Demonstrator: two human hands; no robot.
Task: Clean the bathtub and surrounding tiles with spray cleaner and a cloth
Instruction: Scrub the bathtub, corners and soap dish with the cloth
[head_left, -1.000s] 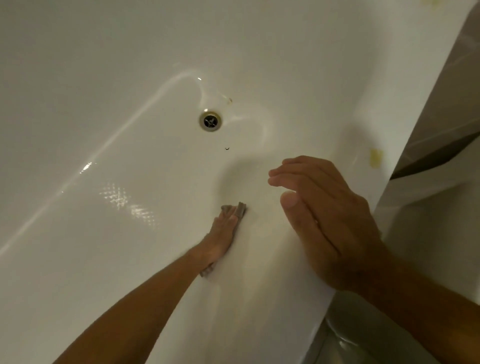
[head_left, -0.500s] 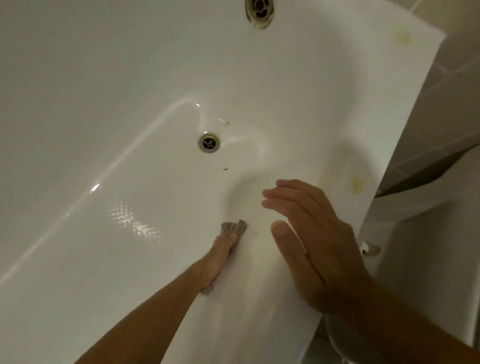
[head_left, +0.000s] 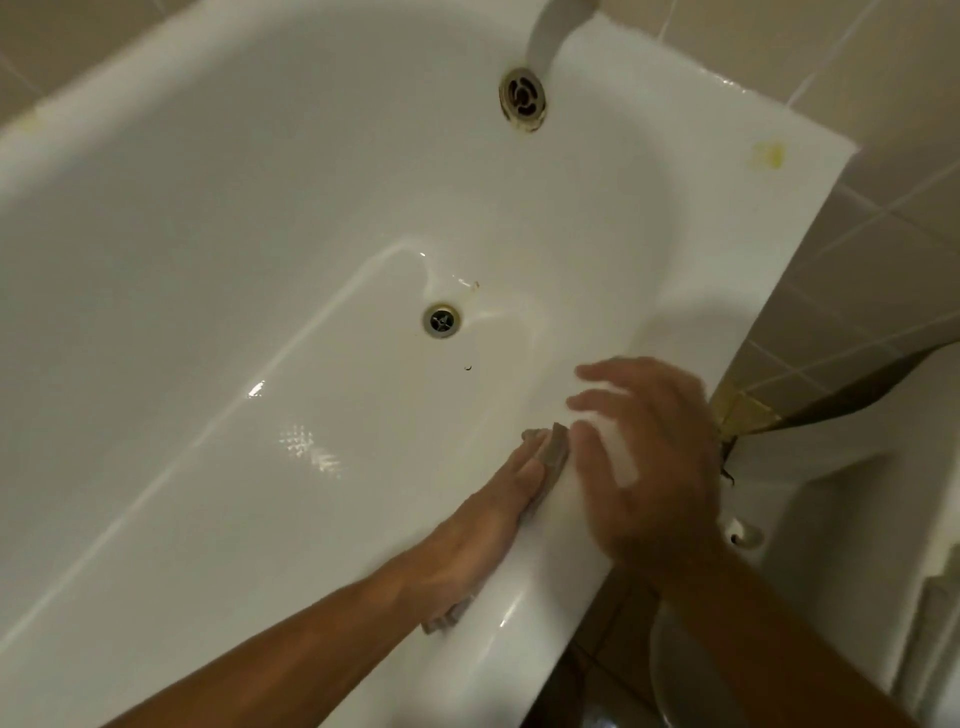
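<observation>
View tilted up; L hand (head_left: 483, 525) presses grey cloth (head_left: 553, 449).

bathtub (head_left: 260, 234): glossy white; faint diamond-grid glint on the floor
cloth (head_left: 553, 451): grey-brown, plain, under my left grip (head_left: 488, 530)
floor drain (head_left: 441, 320): silver metal, dull brass ring
overflow (head_left: 523, 98): brass, tarnished dark
rim stain (head_left: 769, 154): yellow blotch
wall tiles (head_left: 883, 208): beige, pale grout grid
</observation>
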